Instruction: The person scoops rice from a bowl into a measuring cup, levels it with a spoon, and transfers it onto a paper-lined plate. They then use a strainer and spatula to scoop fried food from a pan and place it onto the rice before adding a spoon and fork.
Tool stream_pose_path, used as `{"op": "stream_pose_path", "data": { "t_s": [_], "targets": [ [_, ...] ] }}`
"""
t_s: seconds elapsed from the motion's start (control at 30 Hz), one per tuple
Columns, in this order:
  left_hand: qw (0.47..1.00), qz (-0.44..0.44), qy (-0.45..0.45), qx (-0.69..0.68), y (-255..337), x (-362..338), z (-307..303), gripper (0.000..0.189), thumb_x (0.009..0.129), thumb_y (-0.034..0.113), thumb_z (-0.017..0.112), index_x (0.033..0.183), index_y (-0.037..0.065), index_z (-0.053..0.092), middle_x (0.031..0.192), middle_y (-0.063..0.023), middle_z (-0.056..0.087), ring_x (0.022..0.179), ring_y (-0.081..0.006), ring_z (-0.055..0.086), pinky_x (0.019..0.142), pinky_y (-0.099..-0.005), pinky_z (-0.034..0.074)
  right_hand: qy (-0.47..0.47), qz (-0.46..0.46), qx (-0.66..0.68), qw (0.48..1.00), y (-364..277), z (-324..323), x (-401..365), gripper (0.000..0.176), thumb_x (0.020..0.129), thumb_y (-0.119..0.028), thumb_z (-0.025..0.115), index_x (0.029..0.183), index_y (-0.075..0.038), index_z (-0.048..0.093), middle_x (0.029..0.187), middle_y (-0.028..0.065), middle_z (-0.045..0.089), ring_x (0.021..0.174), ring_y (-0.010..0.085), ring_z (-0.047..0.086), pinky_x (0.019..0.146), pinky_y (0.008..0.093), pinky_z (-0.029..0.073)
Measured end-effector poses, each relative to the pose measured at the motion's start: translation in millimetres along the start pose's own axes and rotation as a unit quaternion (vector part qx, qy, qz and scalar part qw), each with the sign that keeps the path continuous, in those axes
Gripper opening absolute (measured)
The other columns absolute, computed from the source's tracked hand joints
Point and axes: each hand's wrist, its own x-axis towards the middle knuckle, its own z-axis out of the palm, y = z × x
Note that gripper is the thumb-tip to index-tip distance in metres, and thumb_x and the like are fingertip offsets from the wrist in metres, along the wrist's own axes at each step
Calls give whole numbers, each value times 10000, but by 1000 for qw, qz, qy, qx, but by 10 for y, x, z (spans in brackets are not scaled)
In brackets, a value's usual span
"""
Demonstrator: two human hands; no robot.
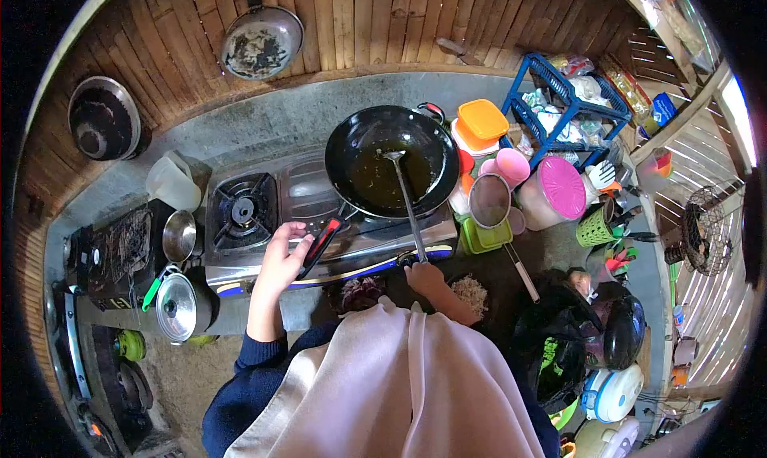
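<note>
A black wok [343,150] stands on the right burner of the gas stove [304,188], with brownish oil and small bits in its bottom. My right hand [426,279] is closed around the handle end of a long metal spatula [406,194]; the spatula's head rests in the oil. Beside the wok's black-and-red handle [323,247] is my left hand [284,260], its fingers stretched and slightly apart, not wrapped around the handle. Close to my right hand, a plate of pale chopped food [470,296] lies partly hidden by my forearm.
The left burner [243,210] has no pot on it. A lidded pot [182,306] and a small saucepan [182,236] stand at left. To the right are a strainer [490,201], an orange-lidded container [482,120], a pink-lidded tub [562,188] and a blue rack [569,98].
</note>
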Motion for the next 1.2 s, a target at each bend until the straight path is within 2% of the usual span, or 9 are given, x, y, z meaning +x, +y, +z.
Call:
{"op": "stream_pose_path", "data": {
  "t_s": [0.17,0.53,0.57,0.63,0.93,1.03,1.13,1.17,1.2],
  "targets": [
    [999,19,-7,28,-48,-88,103,339,812,187,619,1064,-20,528,1024,-168,587,966,-250,571,832,-340,442,-14,-64,-46,997,-3,98,97,390,888,-324,429,743,-24,630,768,199,631,747,352,631,662,455,506],
    [998,-18,-36,47,-222,-165,125,459,783,232,651,1157,15,497,1006,-198,603,974,-295,582,790,-367,463,-137,34,-110,984,-71,171,336,193,768,-175,484,785,-60,638,837,153,653,778,306,642,689,385,508],
    [998,-23,-35,49,-276,-188,131,459,783,232,651,1157,15,497,1006,-198,603,974,-295,582,790,-367,463,-191,-50,-231,953,-113,113,320,171,767,-137,491,792,-99,656,819,102,660,738,246,643,635,341,491],
    [997,-28,-35,59,-367,-223,132,468,774,226,662,1156,11,496,984,-189,607,907,-273,597,753,-342,469,-208,-61,-276,936,-154,195,386,159,762,-139,510,782,-100,664,795,87,657,709,232,636,603,345,480],
    [996,-76,-19,47,-350,-443,62,473,763,206,677,1168,49,489,757,-96,584,622,-166,512,580,-293,426,-115,133,-255,951,75,1366,809,110,738,-150,599,733,-106,699,685,20,644,576,171,606,462,365,430],
    [988,-140,-48,52,-237,-472,40,467,764,210,679,1162,50,495,730,-84,574,616,-149,499,571,-279,420,-176,180,-266,931,146,1528,906,95,727,-135,623,772,-117,705,761,21,658,631,172,619,497,387,454],
    [993,-112,-23,22,-312,-491,94,468,760,227,684,1146,36,501,723,-87,584,603,-143,512,568,-275,427,-314,260,-308,860,404,1912,1184,115,715,-119,646,810,-128,710,836,21,672,686,172,632,532,410,478],
    [995,-90,4,49,-289,-473,107,478,755,240,689,1141,28,503,730,-90,591,604,-145,522,570,-279,433,-696,326,-313,557,481,1779,1378,127,711,-114,654,823,-131,712,861,21,677,704,173,636,544,418,486],
    [994,-67,32,76,-261,-441,113,489,750,253,693,1136,20,505,736,-93,598,604,-147,532,573,-282,440,-338,289,-330,832,390,1915,1229,143,719,-120,638,851,-101,688,859,35,670,693,175,634,533,413,486]
  ]
}}
